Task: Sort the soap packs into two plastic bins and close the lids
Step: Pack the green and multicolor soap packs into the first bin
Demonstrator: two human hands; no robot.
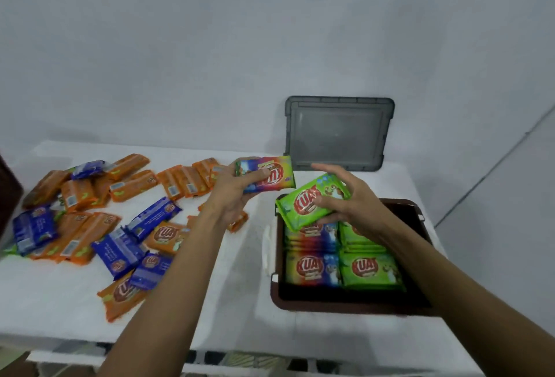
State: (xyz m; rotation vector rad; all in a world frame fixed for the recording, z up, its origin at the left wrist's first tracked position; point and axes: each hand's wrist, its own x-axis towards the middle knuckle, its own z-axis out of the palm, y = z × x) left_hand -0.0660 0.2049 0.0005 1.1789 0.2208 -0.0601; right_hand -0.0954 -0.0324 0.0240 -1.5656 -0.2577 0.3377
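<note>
**Operator:** What does the container hold?

**Manual:** The brown rectangular plastic bin [330, 306] stands open on the right side of the white table [210, 301]. Inside it, rainbow packs [312, 267] are stacked flat in the left column and green packs [371, 268] in the right column, all with printed faces up. The grey rectangular plastic lid [338, 133] leans upright against the wall behind the bin. Loose orange packs [81, 193] and blue packs [120, 252] lie heaped on the left half of the table.

**Operator:** What is the state of the fingers?

**Manual:** Your left hand [231, 193] grips a rainbow-printed soap pack [270, 174], with the thumb across its printed face and the fingers curled beneath. Your right hand [345, 196] grips a bright green soap pack [309, 205] at its right end. The thumb rests on the printed face, and the fingers are spread apart and curled round the far edge.

**Operator:** Where are the held packs, and how do they point?

**Manual:** You hold the rainbow-printed soap pack in the air over the table, just left of the bin's far-left corner. Its long axis runs left to right, and its logo reads upside down to you. You hold the bright green soap pack over the bin's far-left corner, above the stacks. It is tilted, with its long axis running from near-left to far-right and its printed face toward you. The two held packs are just beside each other.
</note>
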